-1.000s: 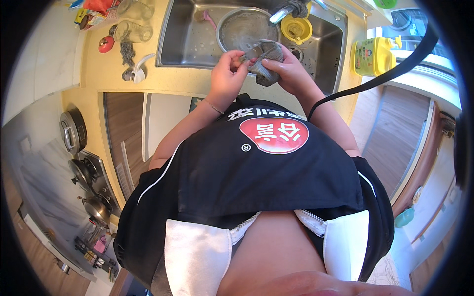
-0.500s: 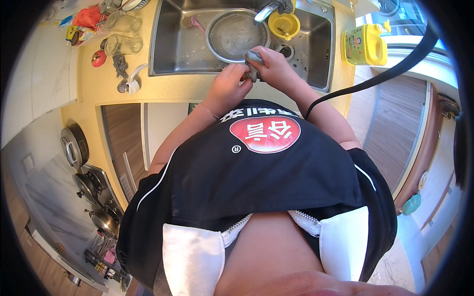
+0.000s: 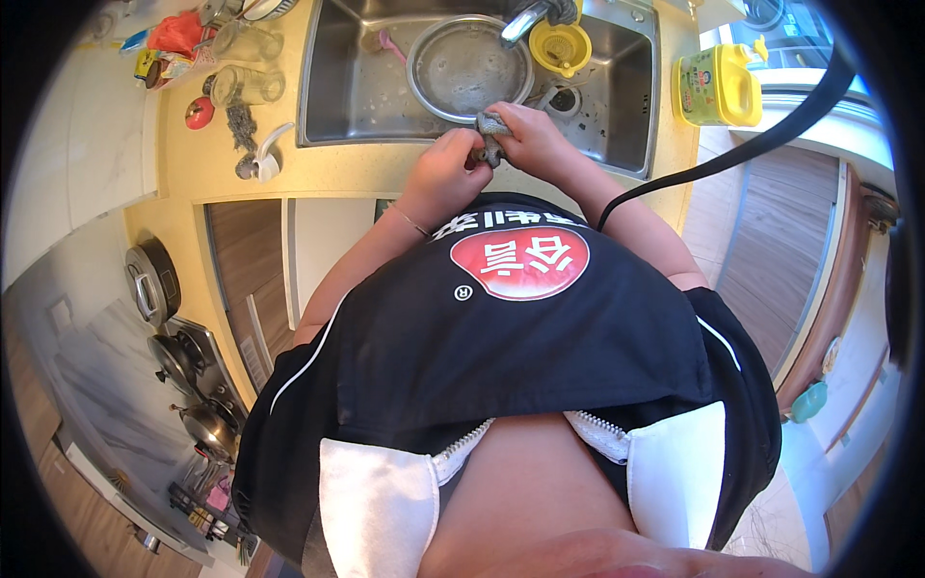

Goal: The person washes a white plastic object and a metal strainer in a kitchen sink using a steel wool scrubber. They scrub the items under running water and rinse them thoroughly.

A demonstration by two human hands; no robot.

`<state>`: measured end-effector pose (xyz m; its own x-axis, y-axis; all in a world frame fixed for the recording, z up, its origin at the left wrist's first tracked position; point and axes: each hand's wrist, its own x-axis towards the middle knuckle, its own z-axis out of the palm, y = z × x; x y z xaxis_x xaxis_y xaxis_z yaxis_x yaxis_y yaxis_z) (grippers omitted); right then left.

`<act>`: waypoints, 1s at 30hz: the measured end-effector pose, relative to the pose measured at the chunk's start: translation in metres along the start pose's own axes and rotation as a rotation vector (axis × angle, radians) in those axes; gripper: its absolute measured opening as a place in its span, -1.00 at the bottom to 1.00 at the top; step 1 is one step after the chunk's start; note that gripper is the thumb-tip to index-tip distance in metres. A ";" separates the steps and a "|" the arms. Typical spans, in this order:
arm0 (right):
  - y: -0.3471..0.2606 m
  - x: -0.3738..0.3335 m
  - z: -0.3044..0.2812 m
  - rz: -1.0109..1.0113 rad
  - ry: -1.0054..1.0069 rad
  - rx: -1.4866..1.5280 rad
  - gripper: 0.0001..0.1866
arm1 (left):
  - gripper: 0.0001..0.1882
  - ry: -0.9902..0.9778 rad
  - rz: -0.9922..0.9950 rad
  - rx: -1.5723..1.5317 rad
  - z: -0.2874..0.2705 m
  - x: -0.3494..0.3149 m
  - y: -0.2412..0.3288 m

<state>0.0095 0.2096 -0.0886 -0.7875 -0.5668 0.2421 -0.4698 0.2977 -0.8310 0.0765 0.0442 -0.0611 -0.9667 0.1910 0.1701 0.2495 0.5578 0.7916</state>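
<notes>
A bunched grey cloth (image 3: 490,141) is gripped between both hands, over the front edge of the steel sink (image 3: 361,125). My left hand (image 3: 445,175) pinches its lower left part, thumb and fingers pressed together. The right hand (image 3: 525,137) is closed round its upper right part. Just beyond the cloth, a round metal basin (image 3: 467,72) with some water in it stands in the sink. The faucet (image 3: 520,24) reaches over the basin's far right rim. Beside it sits a yellow strainer basket (image 3: 559,48), with the drain (image 3: 561,100) nearer to me.
Left of the sink, the yellow counter (image 3: 183,169) holds glass jars (image 3: 246,85), a red round object (image 3: 199,113) and a white-handled brush (image 3: 265,159). A pink-handled utensil (image 3: 392,45) lies in the sink. A yellow jug (image 3: 718,87) stands at the right.
Both hands still hold the cloth, which has turned and been squeezed into a slightly different bunch. The whole view has shifted a little, so the sink appears slightly farther right.
</notes>
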 end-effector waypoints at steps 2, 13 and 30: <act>-0.001 -0.001 -0.003 0.062 -0.045 -0.055 -0.86 | -0.76 -0.004 0.005 -0.008 0.001 0.001 0.002; 0.001 -0.004 0.004 0.007 0.050 0.080 -0.85 | -0.72 -0.030 -0.080 0.008 0.008 -0.003 -0.006; 0.005 -0.009 -0.014 0.229 -0.157 0.159 -0.81 | -0.71 -0.040 -0.236 -0.127 0.010 0.000 0.002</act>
<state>0.0085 0.2265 -0.0883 -0.7887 -0.6141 -0.0307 -0.2092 0.3149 -0.9258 0.0779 0.0535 -0.0649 -0.9937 0.1012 -0.0492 0.0061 0.4852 0.8744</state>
